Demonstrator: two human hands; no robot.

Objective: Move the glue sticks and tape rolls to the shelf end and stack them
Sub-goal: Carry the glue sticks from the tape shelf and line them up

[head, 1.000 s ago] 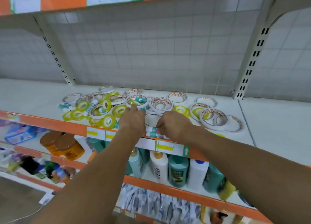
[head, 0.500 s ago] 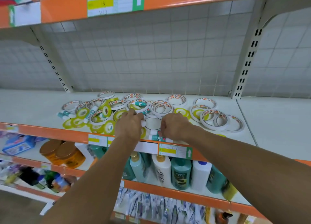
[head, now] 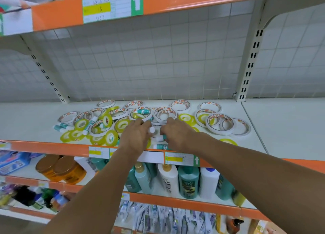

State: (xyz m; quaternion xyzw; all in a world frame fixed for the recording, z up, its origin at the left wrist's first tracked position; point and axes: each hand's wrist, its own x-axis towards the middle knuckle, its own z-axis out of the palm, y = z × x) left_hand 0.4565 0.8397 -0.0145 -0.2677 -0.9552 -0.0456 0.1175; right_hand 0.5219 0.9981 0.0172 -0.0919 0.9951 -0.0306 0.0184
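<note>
Many tape rolls lie scattered on the white shelf (head: pixel 263 128): white ones with orange print (head: pixel 220 124) and yellow ones (head: pixel 107 119). Teal glue sticks with white caps lie among them, at the left (head: pixel 61 127), inside a roll (head: pixel 143 112) and at the front edge (head: pixel 161 147). My left hand (head: pixel 135 137) is closed over a glue stick whose white cap (head: pixel 151 129) shows at the fingertips. My right hand (head: pixel 177 133) pinches another glue stick (head: pixel 161 138) just beside it. Both hands are over the middle front of the pile.
The shelf's orange front lip (head: pixel 52 148) carries price labels. A slotted upright (head: pixel 249 65) stands at the back right, with bare shelf (head: pixel 290 124) beyond it. An upper shelf (head: pixel 175 0) hangs overhead. Bottles (head: pixel 188 182) and jars (head: pixel 68 172) fill the shelf below.
Both hands have reached slightly farther onto the shelf and drawn closer together. A white glue stick cap now shows at my left fingertips, and the view has tilted up.
</note>
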